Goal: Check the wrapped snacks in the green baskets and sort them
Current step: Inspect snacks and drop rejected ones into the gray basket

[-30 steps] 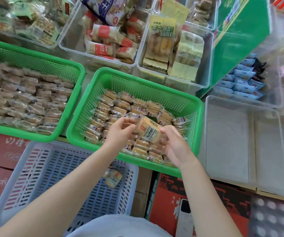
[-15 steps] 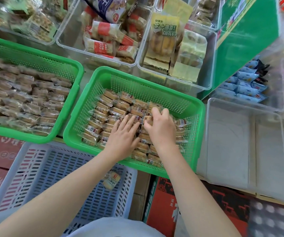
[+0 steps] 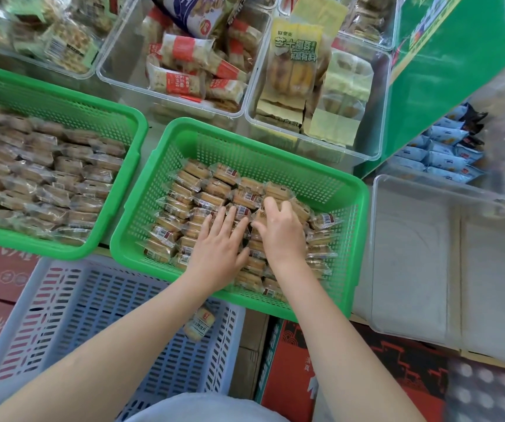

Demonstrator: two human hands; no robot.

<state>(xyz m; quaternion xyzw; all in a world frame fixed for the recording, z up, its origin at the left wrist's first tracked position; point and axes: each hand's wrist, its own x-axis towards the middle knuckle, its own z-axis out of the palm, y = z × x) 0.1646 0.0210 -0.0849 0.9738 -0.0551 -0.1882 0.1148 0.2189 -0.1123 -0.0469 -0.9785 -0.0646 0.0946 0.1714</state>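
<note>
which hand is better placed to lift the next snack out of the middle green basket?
Likely the right hand: its fingers curl over a wrapped snack in the green basket. The left hand lies flat.

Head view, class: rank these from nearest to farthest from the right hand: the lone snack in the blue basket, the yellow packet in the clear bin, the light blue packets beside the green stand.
Measured from the right hand:
1. Lone snack in the blue basket, below and to the left.
2. Yellow packet in the clear bin, straight above.
3. Light blue packets, far upper right.
</note>
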